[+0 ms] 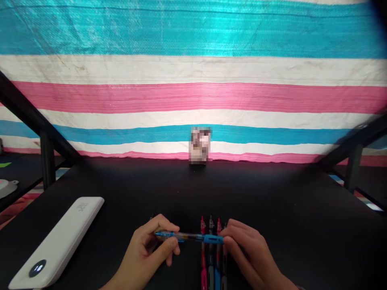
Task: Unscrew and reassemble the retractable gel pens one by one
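At the far left edge, a black slanted metal frame bar (27, 112) crosses in front of a side surface with a pale object that is too cut off to identify. Next, near the lower left corner, a long white rectangular power bank (60, 239) lies flat on the matte black tabletop (272, 193), its small round dark display facing up at the end nearest the viewer. To its right, low in the centre, the left hand (149, 249) is curled closed, thumb and fingertips pinching one end of a slim blue and clear plastic pen (189, 237). The pen is held level, just above the table, running left to right between both hands. Beneath its right half, a row of plastic pens (211, 262) with pink, grey and blue barrels lies side by side on the table, pointing away from the viewer. The right hand (249, 251) is closed too, its fingertips gripping the pen's solid blue end. Further back, at the centre of the table's far edge, stands a small blurred object (200, 144) that cannot be made out. Behind everything hangs a woven plastic sheet (193, 80) in broad turquoise, white and pink stripes, and another black frame bar (353, 147) slants at the right
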`<state>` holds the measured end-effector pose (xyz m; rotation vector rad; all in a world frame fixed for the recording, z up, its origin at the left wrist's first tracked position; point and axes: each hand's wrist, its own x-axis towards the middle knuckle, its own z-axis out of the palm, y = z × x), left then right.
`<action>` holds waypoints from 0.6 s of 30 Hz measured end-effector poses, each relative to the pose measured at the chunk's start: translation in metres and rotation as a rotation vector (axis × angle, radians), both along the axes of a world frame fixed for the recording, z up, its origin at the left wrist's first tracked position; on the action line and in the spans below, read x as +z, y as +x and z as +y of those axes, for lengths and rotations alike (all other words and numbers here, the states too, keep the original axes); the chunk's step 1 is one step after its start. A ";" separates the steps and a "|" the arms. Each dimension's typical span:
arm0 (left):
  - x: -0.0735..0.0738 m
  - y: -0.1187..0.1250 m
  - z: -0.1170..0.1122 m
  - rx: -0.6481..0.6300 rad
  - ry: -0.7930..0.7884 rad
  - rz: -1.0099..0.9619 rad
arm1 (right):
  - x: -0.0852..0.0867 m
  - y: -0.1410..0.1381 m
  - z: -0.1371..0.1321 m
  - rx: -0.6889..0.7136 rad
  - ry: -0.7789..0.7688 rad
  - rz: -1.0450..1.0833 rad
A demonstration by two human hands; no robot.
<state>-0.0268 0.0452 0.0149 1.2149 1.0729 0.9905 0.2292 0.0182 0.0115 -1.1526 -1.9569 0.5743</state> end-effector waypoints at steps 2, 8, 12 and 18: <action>0.000 0.000 0.000 0.001 -0.003 -0.001 | -0.003 0.000 -0.001 -0.051 0.011 0.021; 0.003 0.000 0.001 0.006 -0.007 -0.009 | 0.001 -0.002 0.001 0.007 0.018 -0.042; 0.004 0.001 0.001 0.003 -0.005 0.011 | 0.006 -0.001 0.003 0.034 -0.018 -0.058; 0.004 0.001 0.000 0.012 -0.002 0.002 | 0.003 -0.002 0.000 0.018 0.044 -0.128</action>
